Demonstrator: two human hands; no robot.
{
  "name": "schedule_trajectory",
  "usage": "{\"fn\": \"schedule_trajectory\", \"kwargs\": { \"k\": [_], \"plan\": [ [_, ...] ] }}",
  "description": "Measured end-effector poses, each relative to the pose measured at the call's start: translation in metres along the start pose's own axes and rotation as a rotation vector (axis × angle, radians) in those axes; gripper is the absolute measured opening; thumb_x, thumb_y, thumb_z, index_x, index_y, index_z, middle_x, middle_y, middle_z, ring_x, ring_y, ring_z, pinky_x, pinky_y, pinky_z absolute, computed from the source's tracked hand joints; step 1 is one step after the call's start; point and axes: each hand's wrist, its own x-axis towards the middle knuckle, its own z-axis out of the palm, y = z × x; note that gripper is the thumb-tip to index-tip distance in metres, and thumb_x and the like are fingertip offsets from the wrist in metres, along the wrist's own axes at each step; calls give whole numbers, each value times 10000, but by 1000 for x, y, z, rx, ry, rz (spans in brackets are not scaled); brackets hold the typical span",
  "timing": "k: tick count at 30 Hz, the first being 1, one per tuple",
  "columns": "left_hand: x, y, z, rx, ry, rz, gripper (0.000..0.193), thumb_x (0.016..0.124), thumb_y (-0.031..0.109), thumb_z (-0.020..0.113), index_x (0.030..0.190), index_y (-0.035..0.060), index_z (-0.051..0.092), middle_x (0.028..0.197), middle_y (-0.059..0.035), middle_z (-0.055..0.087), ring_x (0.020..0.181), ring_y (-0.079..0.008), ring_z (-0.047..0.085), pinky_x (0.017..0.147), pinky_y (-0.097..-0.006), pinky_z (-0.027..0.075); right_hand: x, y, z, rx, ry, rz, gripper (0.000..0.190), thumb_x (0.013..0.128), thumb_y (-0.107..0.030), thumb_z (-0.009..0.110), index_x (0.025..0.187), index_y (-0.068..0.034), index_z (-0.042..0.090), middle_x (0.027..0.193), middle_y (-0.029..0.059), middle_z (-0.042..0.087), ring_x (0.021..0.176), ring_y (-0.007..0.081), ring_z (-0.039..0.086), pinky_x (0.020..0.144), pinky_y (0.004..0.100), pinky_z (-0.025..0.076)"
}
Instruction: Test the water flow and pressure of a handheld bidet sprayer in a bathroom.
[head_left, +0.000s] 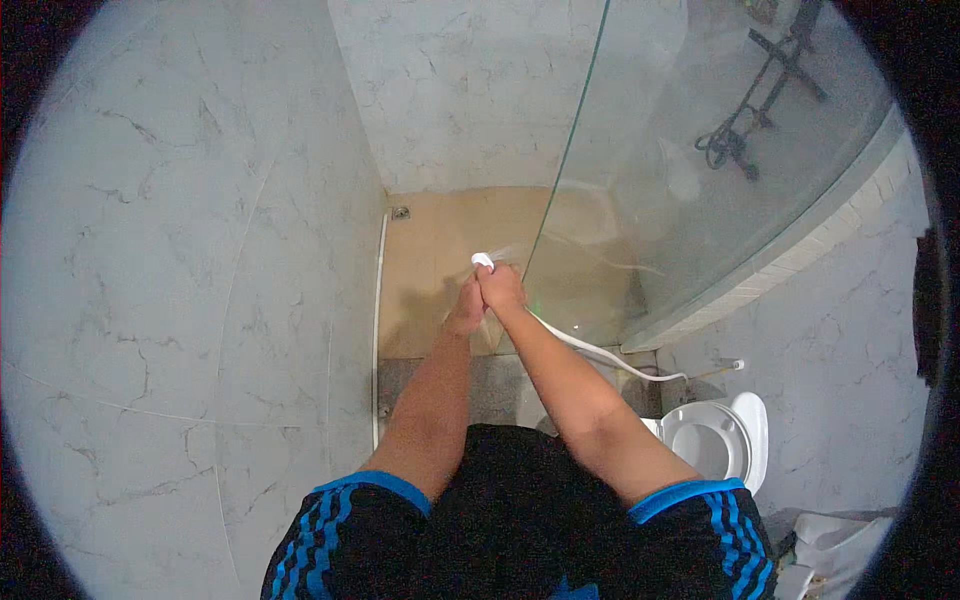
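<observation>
Close together in front of me, my right hand (502, 286) and my left hand (468, 309) clasp a white hand sprayer (482, 260). Only its rounded white head shows above the fingers; the handle is hidden in the grip. Faint streaks of water (510, 252) leave the head towards the right, near the edge of a glass panel (577, 135). A white hose (600, 351) comes out from behind my right forearm and runs right, towards the wall by the toilet. Below the hands lies a tan shower floor (435, 225), with my shadow on it.
A square floor drain (401, 213) sits in the far left corner. Marbled wall panels (165, 262) rise close on the left. At the right stands a white toilet (705, 439), its lid raised. Dark shower fittings (757, 112) show behind the glass. A grey floor strip (495, 382) borders the shower.
</observation>
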Motion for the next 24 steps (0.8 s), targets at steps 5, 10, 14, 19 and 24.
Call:
{"fn": "schedule_trajectory", "kwargs": {
  "k": [5,10,14,19,24],
  "plan": [
    [-5,5,24,-18,-5,1,231,868,316,394,904,107,486,766,14,510,652,-85,487,572,-234,400,-1,4,-6,56,15,-37,432,776,-391,436,1021,-59,562,1072,202,471,998,374,479,852,497,343],
    [-16,16,36,-54,25,3,230,872,307,387,909,100,480,820,3,526,749,-110,516,683,-259,428,1,5,-1,59,34,-33,410,757,-382,461,994,-69,577,1070,185,474,986,341,482,819,473,375],
    [-14,14,30,-89,-14,25,243,877,303,383,934,87,479,831,-2,525,766,-122,515,694,-266,428,3,6,5,39,87,-47,410,752,-378,469,967,-48,585,1048,201,490,972,348,486,820,441,385],
    [-7,7,13,-29,-59,65,313,881,337,382,1019,68,464,920,-42,539,863,-173,527,781,-320,422,5,8,11,67,124,-93,400,747,-374,486,925,-34,597,971,217,524,936,351,497,807,427,396],
    [-3,2,-1,133,58,139,258,878,306,400,988,82,466,872,-16,528,795,-137,520,706,-279,426,15,18,21,151,124,-252,413,740,-393,501,885,-21,607,898,236,539,883,361,506,786,415,403]
  ]
}}
